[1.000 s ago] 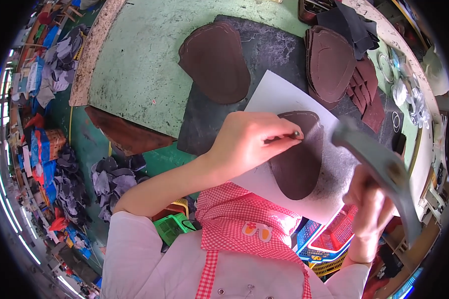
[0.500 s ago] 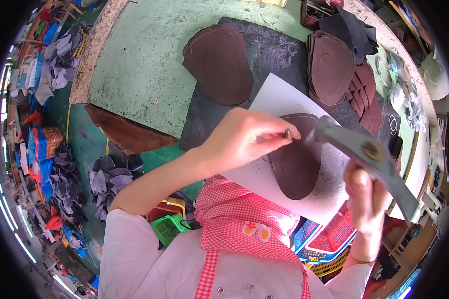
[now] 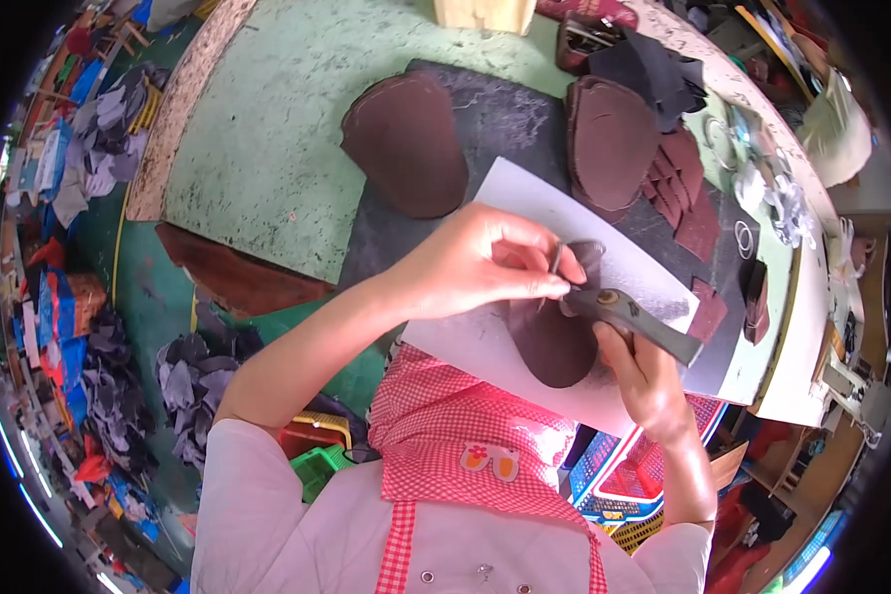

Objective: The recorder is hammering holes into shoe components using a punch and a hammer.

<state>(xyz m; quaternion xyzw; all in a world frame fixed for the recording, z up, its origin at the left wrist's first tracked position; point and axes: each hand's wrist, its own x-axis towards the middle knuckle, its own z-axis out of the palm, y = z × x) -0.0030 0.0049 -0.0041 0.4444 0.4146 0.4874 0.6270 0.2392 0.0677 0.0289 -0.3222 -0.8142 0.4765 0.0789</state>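
Observation:
My left hand (image 3: 490,262) pinches a slim, punch-like metal rod (image 3: 556,259) over a dark brown sole-shaped piece (image 3: 556,358). The rod's lower end is hidden by my fingers and the hammer. My right hand (image 3: 649,386) is closed round the handle of a hammer (image 3: 648,329), its grey metal head close beside my left fingertips. Whether the head touches the rod cannot be made out. The brown piece lies on a pale board (image 3: 648,282) at the table's near edge, and both hands partly cover it.
Sole-shaped brown pieces lie at the left (image 3: 406,148), with a stack (image 3: 614,144) at the right, on a dark mat (image 3: 495,99). Cut brown strips (image 3: 688,193) and black scraps (image 3: 648,74) lie beyond. Plastic baskets (image 3: 643,470) stand below the table's edge.
The hammer has come down and left, from above the board's right side to beside my left fingers. My left hand still pinches the rod. The whole view has shifted slightly.

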